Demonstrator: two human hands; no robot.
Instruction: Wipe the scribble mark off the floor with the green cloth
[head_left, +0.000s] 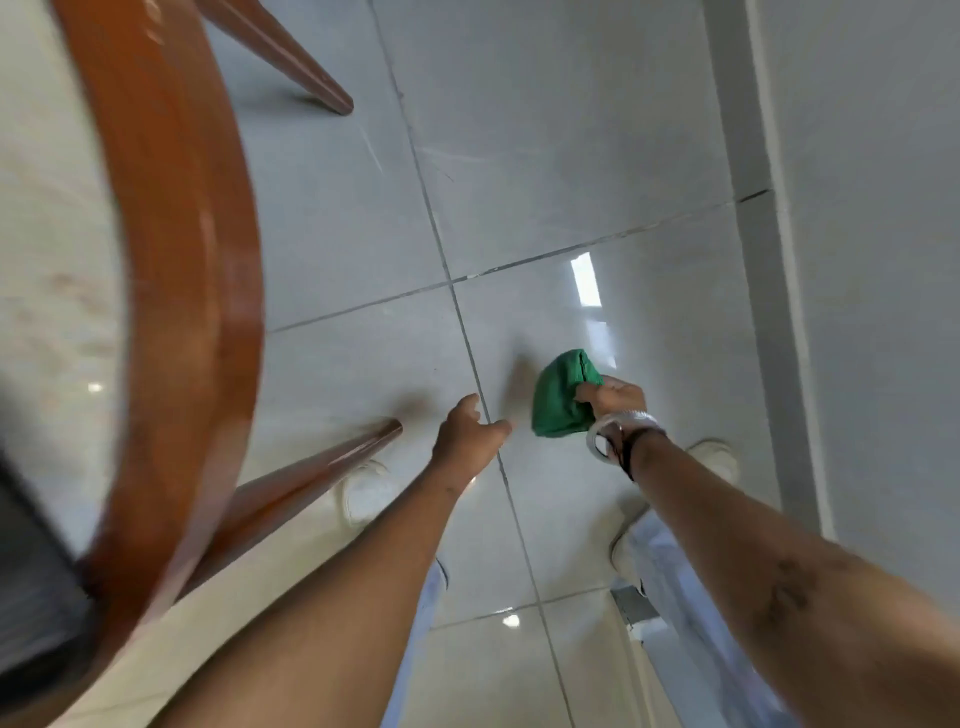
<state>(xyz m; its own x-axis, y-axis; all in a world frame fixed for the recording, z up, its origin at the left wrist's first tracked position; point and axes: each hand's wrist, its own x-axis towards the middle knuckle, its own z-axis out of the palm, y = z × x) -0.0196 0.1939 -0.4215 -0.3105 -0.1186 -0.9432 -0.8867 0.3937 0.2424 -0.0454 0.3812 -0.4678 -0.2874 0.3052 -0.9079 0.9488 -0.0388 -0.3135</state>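
r hand (615, 400) grips green cloth (561, 397); l hand (467, 431) empty, open

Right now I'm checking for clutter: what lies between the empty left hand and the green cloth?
In the head view, only bare floor tile with a grout line separates the left hand from the green cloth.

Scene was viewed from head height, steeply downward at the tiled floor (545, 156); both hands were seen close below.
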